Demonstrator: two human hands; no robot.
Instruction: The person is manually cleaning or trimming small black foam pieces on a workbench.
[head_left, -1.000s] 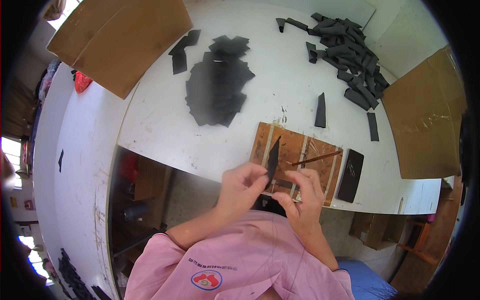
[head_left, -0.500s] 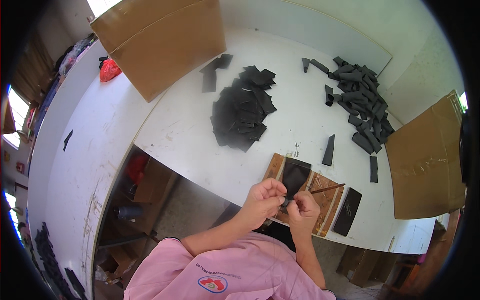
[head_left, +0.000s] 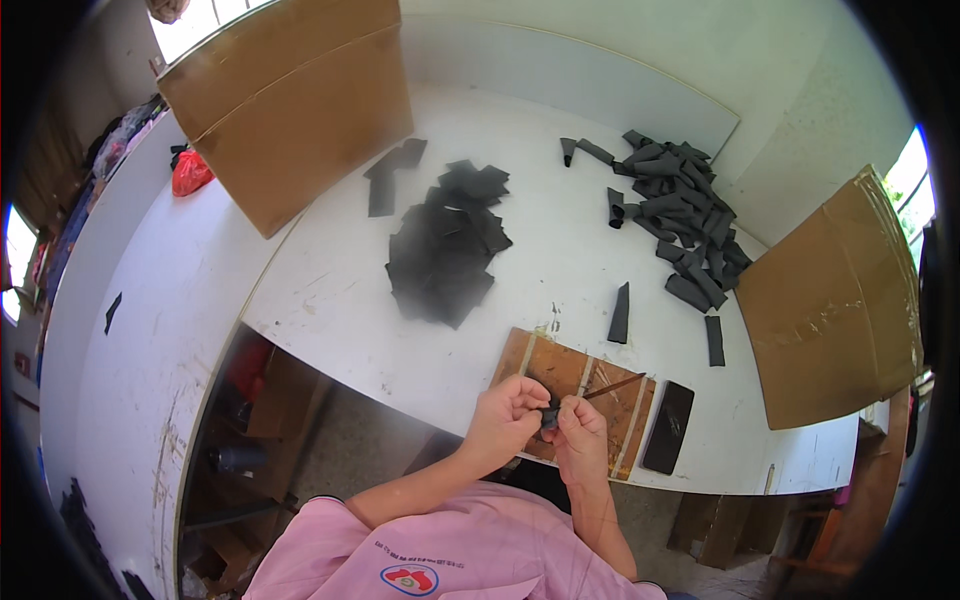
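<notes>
Over a wooden board [head_left: 540,355] at the table's front edge, both my hands grip one small black sheet piece [head_left: 549,416]. My left hand [head_left: 507,420] pinches its left side, and my right hand [head_left: 581,432] pinches the right side. Fingers cover most of the piece; what shows looks curled or folded up. A thin dark brown stick [head_left: 618,385] lies across the board just beyond my right hand. To the right of the board lies a black phone [head_left: 668,428].
Flat black pieces [head_left: 445,255] lie heaped mid-table, and rolled black tubes [head_left: 690,205] at the right back. A single tube [head_left: 620,313] lies beyond the board. Cardboard boxes [head_left: 300,110] stand at the left back and right [head_left: 835,300]. A red bag [head_left: 192,174] sits far left.
The black piece stood spread out above my fingers before; now it is drawn in, mostly hidden between them. The whole view has shifted, with the table things appearing further left.
</notes>
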